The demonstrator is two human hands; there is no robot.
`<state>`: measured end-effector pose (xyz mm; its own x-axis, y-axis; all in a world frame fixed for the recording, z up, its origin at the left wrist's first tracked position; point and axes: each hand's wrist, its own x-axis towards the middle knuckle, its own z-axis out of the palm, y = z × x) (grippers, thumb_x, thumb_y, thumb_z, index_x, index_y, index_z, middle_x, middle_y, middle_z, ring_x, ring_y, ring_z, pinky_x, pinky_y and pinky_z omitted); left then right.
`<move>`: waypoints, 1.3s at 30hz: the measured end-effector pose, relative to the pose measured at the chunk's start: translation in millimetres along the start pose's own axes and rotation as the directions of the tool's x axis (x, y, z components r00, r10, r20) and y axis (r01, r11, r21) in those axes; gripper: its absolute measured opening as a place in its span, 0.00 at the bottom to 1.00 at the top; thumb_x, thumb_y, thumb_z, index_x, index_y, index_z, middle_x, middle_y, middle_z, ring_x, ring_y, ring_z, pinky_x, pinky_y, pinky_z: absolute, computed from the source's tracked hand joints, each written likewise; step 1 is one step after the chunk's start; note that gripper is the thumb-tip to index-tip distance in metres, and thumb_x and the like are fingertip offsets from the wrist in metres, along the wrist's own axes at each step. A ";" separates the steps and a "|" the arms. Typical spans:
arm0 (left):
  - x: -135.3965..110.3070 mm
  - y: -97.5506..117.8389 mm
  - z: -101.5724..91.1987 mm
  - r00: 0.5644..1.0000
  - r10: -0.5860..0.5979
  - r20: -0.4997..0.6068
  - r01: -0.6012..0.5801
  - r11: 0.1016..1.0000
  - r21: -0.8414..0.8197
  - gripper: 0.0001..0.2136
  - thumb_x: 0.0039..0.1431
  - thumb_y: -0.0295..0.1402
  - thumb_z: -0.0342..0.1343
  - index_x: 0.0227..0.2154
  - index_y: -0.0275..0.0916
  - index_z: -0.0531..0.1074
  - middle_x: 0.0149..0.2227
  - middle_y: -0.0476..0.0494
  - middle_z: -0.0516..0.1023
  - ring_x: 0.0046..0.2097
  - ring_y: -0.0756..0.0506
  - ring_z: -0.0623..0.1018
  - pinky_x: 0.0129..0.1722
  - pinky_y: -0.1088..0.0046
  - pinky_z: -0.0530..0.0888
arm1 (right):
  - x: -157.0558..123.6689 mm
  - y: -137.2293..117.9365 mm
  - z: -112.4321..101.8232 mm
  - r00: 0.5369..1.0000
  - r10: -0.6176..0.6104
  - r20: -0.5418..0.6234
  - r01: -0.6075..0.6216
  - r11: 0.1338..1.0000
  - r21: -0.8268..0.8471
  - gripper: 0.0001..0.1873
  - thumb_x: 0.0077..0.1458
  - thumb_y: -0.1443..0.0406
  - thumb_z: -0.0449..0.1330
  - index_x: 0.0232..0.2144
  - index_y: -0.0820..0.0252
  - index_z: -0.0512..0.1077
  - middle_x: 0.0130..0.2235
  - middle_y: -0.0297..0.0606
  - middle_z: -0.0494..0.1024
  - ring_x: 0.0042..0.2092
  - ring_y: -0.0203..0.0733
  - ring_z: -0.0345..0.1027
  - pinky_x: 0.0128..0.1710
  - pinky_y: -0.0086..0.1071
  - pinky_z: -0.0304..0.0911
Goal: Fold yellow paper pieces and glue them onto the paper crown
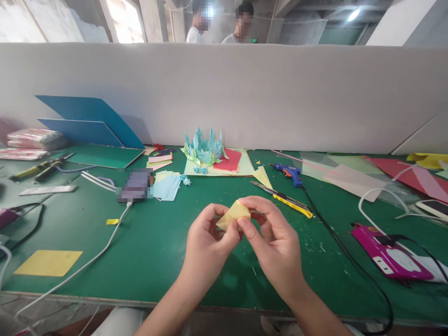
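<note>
Yellow folded origami paper, one: above the green counter, pinched in the grip of left hand and right hand. Risk: uneven pressure could skew its creases.

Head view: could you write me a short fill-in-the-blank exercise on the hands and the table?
The left hand and right hand hold a folded paper coloured ____.
The yellow-handled cutter lies nearer the ____ hand.
The glue gun has a mainly ____ body.
The tabletop is coloured ____.

Missing words: yellow; right; blue; green.
</note>
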<state>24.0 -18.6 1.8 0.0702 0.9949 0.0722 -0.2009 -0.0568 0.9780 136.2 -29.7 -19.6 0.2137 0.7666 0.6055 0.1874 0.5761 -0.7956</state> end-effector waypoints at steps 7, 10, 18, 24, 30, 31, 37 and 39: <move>0.8 0.1 -2.3 0.999 0.034 -0.021 -0.033 0.999 0.043 0.09 0.41 0.34 0.64 0.23 0.37 0.70 0.21 0.52 0.70 0.21 0.54 0.66 0.20 0.79 0.65 | -2.1 2.0 -0.4 0.997 -0.050 -0.053 0.047 0.996 -0.072 0.10 0.54 0.69 0.61 0.40 0.53 0.74 0.40 0.36 0.79 0.35 0.38 0.72 0.34 0.34 0.73; 1.2 -0.1 -2.6 0.997 0.035 -0.064 -0.033 0.999 0.026 0.09 0.39 0.34 0.65 0.25 0.37 0.73 0.21 0.51 0.72 0.22 0.53 0.66 0.21 0.79 0.65 | -2.5 2.8 0.5 0.992 -0.103 -0.067 0.097 0.991 -0.089 0.14 0.53 0.72 0.61 0.41 0.51 0.74 0.41 0.35 0.79 0.36 0.37 0.72 0.35 0.33 0.73; 1.7 0.7 -1.4 0.999 0.019 -0.045 -0.021 0.999 -0.048 0.11 0.40 0.37 0.67 0.23 0.37 0.73 0.18 0.53 0.69 0.21 0.54 0.65 0.21 0.79 0.65 | -1.8 2.8 -1.2 0.980 -0.189 -0.055 0.172 0.958 -0.228 0.14 0.54 0.72 0.60 0.42 0.51 0.73 0.41 0.37 0.79 0.38 0.41 0.74 0.32 0.36 0.73; 0.7 1.9 -1.0 0.998 0.031 -0.050 -0.034 0.997 -0.064 0.13 0.40 0.39 0.67 0.21 0.37 0.70 0.18 0.54 0.69 0.21 0.54 0.65 0.21 0.79 0.66 | -3.8 8.5 -4.8 0.921 -0.385 0.062 0.382 0.860 -0.338 0.23 0.53 0.76 0.59 0.48 0.49 0.69 0.45 0.38 0.79 0.45 0.45 0.75 0.37 0.40 0.74; -0.6 -3.1 -2.2 0.996 0.076 -0.055 -0.078 0.997 -0.027 0.10 0.42 0.34 0.65 0.20 0.38 0.69 0.21 0.53 0.69 0.24 0.53 0.66 0.23 0.79 0.66 | -6.4 7.6 -3.2 0.971 -0.240 0.010 0.237 0.952 -0.196 0.11 0.54 0.73 0.59 0.37 0.53 0.70 0.46 0.40 0.79 0.48 0.46 0.73 0.43 0.42 0.72; -0.7 -4.1 -2.4 0.995 0.088 -0.050 -0.089 0.996 -0.004 0.09 0.42 0.33 0.65 0.20 0.38 0.68 0.21 0.53 0.68 0.24 0.53 0.66 0.23 0.79 0.66 | -6.2 6.4 -2.9 0.978 -0.207 -0.001 0.204 0.965 -0.165 0.09 0.55 0.73 0.59 0.35 0.53 0.70 0.44 0.40 0.79 0.47 0.46 0.73 0.43 0.42 0.72; 0.7 -4.1 -3.1 0.997 0.076 -0.011 -0.076 0.997 -0.023 0.10 0.44 0.36 0.65 0.21 0.37 0.70 0.26 0.49 0.73 0.29 0.51 0.72 0.29 0.76 0.72 | -2.9 0.1 -2.1 0.996 -0.071 -0.049 0.068 0.996 -0.058 0.05 0.55 0.71 0.60 0.31 0.55 0.70 0.35 0.36 0.79 0.39 0.40 0.75 0.35 0.32 0.73; 1.0 -2.5 -3.2 1.000 0.014 0.019 -0.013 0.999 -0.041 0.11 0.45 0.39 0.65 0.22 0.37 0.71 0.24 0.50 0.74 0.26 0.51 0.73 0.28 0.75 0.74 | -2.0 0.2 -2.9 0.996 -0.070 -0.055 0.066 0.996 -0.059 0.05 0.54 0.71 0.60 0.31 0.55 0.71 0.34 0.35 0.78 0.36 0.38 0.75 0.34 0.30 0.73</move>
<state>21.4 -17.2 -1.2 0.0858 0.9923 0.0892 -0.2419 -0.0661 0.9680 138.5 -31.9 -20.9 0.2528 0.7077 0.6597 0.2574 0.6081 -0.7510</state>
